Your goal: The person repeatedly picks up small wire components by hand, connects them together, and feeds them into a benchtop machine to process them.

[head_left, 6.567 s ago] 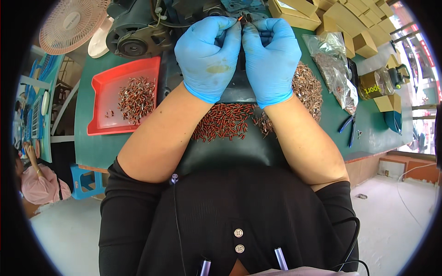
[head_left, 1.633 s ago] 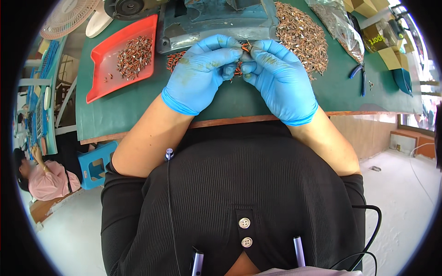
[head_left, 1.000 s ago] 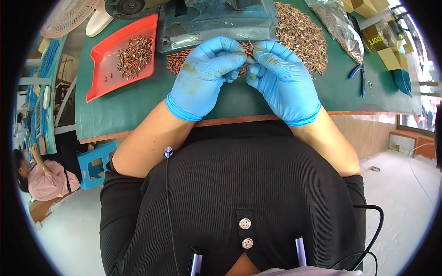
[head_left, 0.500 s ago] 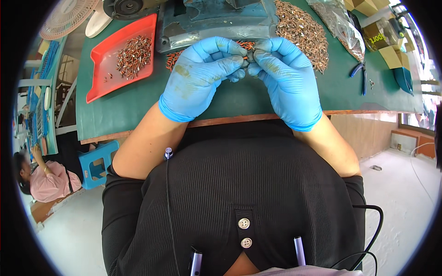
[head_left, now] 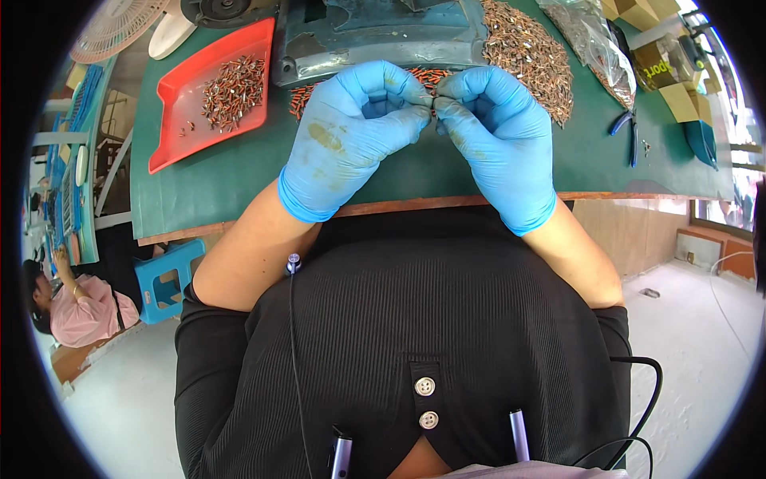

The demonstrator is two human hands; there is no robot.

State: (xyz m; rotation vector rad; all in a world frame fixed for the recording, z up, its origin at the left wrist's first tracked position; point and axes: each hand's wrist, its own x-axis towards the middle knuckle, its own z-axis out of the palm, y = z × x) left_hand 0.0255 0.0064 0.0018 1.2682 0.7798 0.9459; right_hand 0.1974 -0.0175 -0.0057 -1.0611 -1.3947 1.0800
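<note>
Over the worktop (head_left: 431, 172), between its near edge and the front edge of the base (head_left: 375, 54), the left hand (head_left: 343, 144) and right hand (head_left: 503, 142) are pinching a tiny part (head_left: 433, 97) fingertip to fingertip, mostly hiding it, probably because something so small needs steadying from both sides. Red pieces (head_left: 300, 100) are lying along that front edge, a pile (head_left: 533, 60) is flanking the base's right edge, and the tray (head_left: 177, 120) is keeping others together near the worktop's left edge, seemingly for easy reach.
</note>
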